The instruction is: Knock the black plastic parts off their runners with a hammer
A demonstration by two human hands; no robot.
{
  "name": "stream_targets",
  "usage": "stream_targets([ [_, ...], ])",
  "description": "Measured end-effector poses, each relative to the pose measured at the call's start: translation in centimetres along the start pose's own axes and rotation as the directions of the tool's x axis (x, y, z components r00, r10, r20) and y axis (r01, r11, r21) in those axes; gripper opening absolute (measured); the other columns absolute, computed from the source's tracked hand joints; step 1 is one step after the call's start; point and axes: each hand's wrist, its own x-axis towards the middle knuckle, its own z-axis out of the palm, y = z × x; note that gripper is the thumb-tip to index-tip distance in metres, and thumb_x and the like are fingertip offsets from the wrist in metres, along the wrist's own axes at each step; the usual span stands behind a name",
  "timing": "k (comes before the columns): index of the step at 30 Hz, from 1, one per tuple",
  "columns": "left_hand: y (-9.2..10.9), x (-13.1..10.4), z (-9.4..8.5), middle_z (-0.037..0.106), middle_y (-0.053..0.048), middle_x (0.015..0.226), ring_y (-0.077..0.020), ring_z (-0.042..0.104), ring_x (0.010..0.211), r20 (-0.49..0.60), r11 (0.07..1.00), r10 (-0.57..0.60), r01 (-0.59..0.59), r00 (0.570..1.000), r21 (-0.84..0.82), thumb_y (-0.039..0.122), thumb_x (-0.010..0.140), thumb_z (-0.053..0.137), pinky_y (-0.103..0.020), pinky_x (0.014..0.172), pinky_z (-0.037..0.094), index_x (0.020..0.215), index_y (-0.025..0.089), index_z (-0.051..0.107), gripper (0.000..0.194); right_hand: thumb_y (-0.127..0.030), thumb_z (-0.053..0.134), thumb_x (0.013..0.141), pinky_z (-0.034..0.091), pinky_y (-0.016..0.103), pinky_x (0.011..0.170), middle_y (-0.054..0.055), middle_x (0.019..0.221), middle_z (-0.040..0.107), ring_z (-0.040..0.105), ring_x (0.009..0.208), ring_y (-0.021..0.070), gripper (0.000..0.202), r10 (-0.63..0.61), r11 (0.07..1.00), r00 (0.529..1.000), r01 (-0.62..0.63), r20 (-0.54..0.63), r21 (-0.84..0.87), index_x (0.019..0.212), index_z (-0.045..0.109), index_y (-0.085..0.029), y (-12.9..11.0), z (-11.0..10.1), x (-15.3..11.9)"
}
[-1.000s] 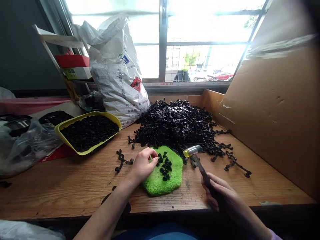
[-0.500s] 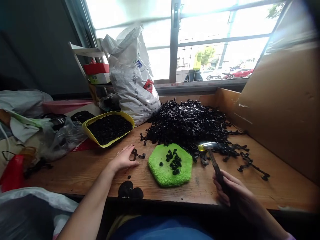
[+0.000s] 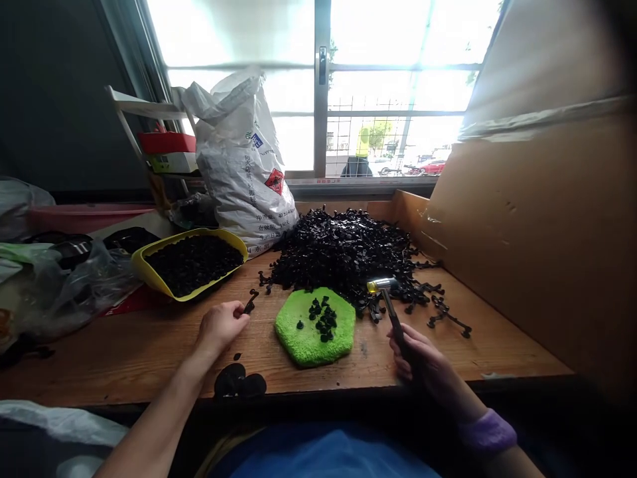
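Observation:
My left hand (image 3: 222,326) is closed, its fingertips pinching a small black plastic sprue (image 3: 251,302) left of the green pad. Wrapped around the dark handle of a hammer (image 3: 394,318) is my right hand (image 3: 418,355); the yellow-tipped metal head points left over the edge of the black pile. Between the hands lies a bright green, roughly six-sided pad (image 3: 298,348). A cluster of small black plastic pieces (image 3: 326,325) rests on it. Behind it spreads a large heap of black molded parts (image 3: 343,245).
A yellow tray (image 3: 192,292) full of black pieces stands at left, beside a white printed sack (image 3: 239,179). Cardboard (image 3: 527,252) walls the right side. Black discs (image 3: 240,382) lie at the front edge. Plastic bags (image 3: 84,279) crowd the far left.
My left hand has gone from spread fingers beside the black sprue to a pinch on it. The camera view has shifted, and my right hand still holds the hammer.

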Motion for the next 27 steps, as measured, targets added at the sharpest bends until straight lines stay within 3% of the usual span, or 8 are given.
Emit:
stream_targets([
  [1,0.3,-0.3,0.3,0.065,-0.004,0.072,-0.017,0.059,0.064,0.06,0.962,-0.055,0.069,0.997,-0.262,0.027,0.067,0.061,-0.025,0.057,0.042,0.074,0.017,0.062,0.012,-0.028,0.046,0.087,0.03,0.019,0.039,-0.002,0.067,0.043,0.04,0.045,0.0064,0.016,-0.005,1.0,1.0,0.005,0.0,-0.002,0.094,0.056,-0.017,0.0,0.0,0.0],
  [2,0.8,-0.7,0.7,0.065,-0.002,0.072,-0.0136,0.058,0.06,0.135,0.85,-0.096,0.151,0.986,-0.504,0.027,0.066,0.064,-0.022,0.055,0.042,0.076,0.017,0.06,0.014,-0.027,0.046,0.087,0.03,0.019,0.039,-0.002,0.067,0.043,0.04,0.045,0.0063,0.017,-0.007,1.0,1.0,0.007,0.0,-0.007,0.095,0.056,-0.017,0.1,-0.1,0.0],
  [4,2.2,-1.3,1.8,0.064,0.0,0.071,-0.0082,0.056,0.054,0.283,0.529,-0.141,0.314,0.949,-0.789,0.021,0.064,0.069,-0.017,0.049,0.041,0.081,0.016,0.058,0.021,-0.027,0.044,0.088,0.03,0.02,0.039,-0.002,0.068,0.043,0.04,0.045,0.006,0.017,-0.009,1.0,1.0,0.009,-0.001,-0.014,0.096,0.056,-0.017,0.2,-0.1,-0.1],
  [6,3.7,-1.7,3.0,0.064,0.0,0.073,-0.0058,0.057,0.053,0.391,0.286,-0.145,0.417,0.909,-0.863,0.011,0.063,0.07,-0.013,0.047,0.042,0.086,0.015,0.057,0.027,-0.027,0.043,0.089,0.03,0.02,0.039,-0.002,0.068,0.043,0.04,0.045,0.0061,0.018,-0.012,1.0,1.0,0.012,-0.004,-0.022,0.097,0.056,-0.017,0.2,-0.1,-0.2],
  [9,5.4,-1.7,4.3,0.065,-0.003,0.076,-0.0061,0.06,0.054,0.479,0.121,-0.128,0.493,0.868,-0.861,0.002,0.067,0.064,-0.011,0.047,0.046,0.087,0.011,0.057,0.023,-0.027,0.042,0.089,0.031,0.02,0.04,-0.002,0.069,0.043,0.04,0.046,0.0068,0.018,-0.014,0.999,1.0,0.013,-0.013,-0.036,0.098,0.056,-0.018,0.2,-0.1,-0.3],
  [15,6.4,-1.4,4.5,0.062,-0.003,0.067,-0.0092,0.062,0.053,0.526,0.165,-0.125,0.54,0.841,-0.825,0.0,0.068,0.062,-0.012,0.043,0.048,0.078,0.011,0.055,0.016,-0.029,0.043,0.089,0.03,0.02,0.039,-0.003,0.067,0.042,0.038,0.045,0.0068,0.018,-0.019,0.995,0.998,0.013,-0.056,-0.099,0.097,0.055,-0.019,0.1,0.2,-0.2],
  [19,6.7,-1.6,4.5,0.062,-0.003,0.067,-0.0096,0.062,0.054,0.534,0.247,-0.092,0.539,0.84,-0.805,0.002,0.067,0.064,-0.012,0.042,0.047,0.077,0.011,0.055,0.016,-0.03,0.046,0.088,0.03,0.02,0.038,-0.003,0.065,0.044,0.039,0.043,0.0068,0.017,-0.018,0.986,0.997,0.006,-0.073,-0.166,0.098,0.054,-0.019,0.0,0.7,-0.2],
  [27,7.0,-1.8,4.8,0.063,-0.004,0.067,-0.0098,0.061,0.051,0.522,0.299,-0.111,0.529,0.846,-0.794,0.005,0.065,0.065,-0.013,0.041,0.046,0.075,0.012,0.053,0.018,-0.034,0.045,0.089,0.03,0.022,0.038,-0.004,0.064,0.044,0.039,0.042,0.0083,0.021,-0.033,0.961,0.995,0.005,-0.094,-0.278,0.101,0.053,-0.02,-0.1,1.3,-0.4],
])
